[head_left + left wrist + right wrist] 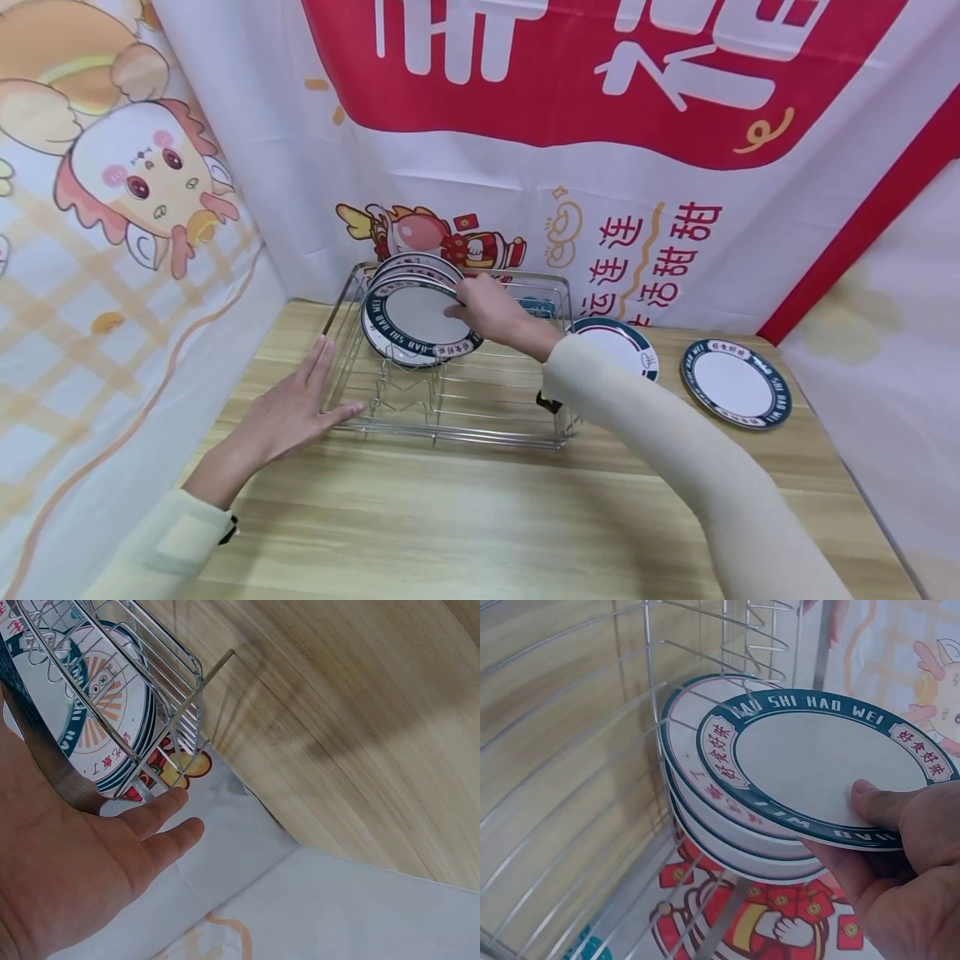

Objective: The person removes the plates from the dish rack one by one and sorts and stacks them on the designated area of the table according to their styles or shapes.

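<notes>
A plate with a dark green lettered rim point(420, 312) is pinched at its right edge by my right hand point(491, 312); in the right wrist view the thumb of that hand point(922, 847) lies on the plate's face point(810, 765). Directly behind it, several more plates point(690, 742) lean together in the wire rack point(495, 412). At the rack's left end, my left hand point(288, 412) rests with fingers spread against the frame. In the left wrist view that hand point(82, 855) has straight fingers beside the rack's wires point(176, 720).
On the wooden table point(450, 517), a plate point(618, 346) lies right of the rack, partly behind my right sleeve, and another green-rimmed plate point(737, 383) lies farther right. Printed cloths point(465, 167) hang behind and at the left.
</notes>
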`<action>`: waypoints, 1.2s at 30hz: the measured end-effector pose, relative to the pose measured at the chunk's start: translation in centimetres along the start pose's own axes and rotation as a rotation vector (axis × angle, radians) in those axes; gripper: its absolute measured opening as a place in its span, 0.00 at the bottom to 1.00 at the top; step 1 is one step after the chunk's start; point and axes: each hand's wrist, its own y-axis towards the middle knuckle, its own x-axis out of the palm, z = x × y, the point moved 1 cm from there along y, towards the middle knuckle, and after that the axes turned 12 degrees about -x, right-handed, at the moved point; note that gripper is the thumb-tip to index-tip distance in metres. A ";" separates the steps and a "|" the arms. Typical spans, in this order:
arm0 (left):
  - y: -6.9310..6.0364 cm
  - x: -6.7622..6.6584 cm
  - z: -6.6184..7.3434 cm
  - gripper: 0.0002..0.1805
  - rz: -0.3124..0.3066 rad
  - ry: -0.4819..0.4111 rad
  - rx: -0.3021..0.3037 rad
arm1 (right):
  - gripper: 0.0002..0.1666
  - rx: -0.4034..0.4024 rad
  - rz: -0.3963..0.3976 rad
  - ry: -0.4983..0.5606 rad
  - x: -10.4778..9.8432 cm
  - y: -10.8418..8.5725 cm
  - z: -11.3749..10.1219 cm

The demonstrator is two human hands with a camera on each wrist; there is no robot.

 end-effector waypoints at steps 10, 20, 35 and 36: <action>0.2 0.4 -0.2 0.62 -0.007 0.005 -0.011 | 0.10 0.001 0.121 0.013 -3.6 -2.6 0.0; 0.1 0.1 -0.1 0.62 -0.014 0.009 -0.010 | 0.19 -0.014 0.214 -0.032 -7.2 -6.5 0.6; 0.1 0.2 -0.2 0.62 -0.014 0.008 -0.007 | 0.24 0.179 0.348 -0.086 -11.0 -14.2 4.0; 0.1 0.2 -0.2 0.61 -0.016 0.008 -0.006 | 0.24 0.198 0.354 -0.082 -11.3 -14.8 4.3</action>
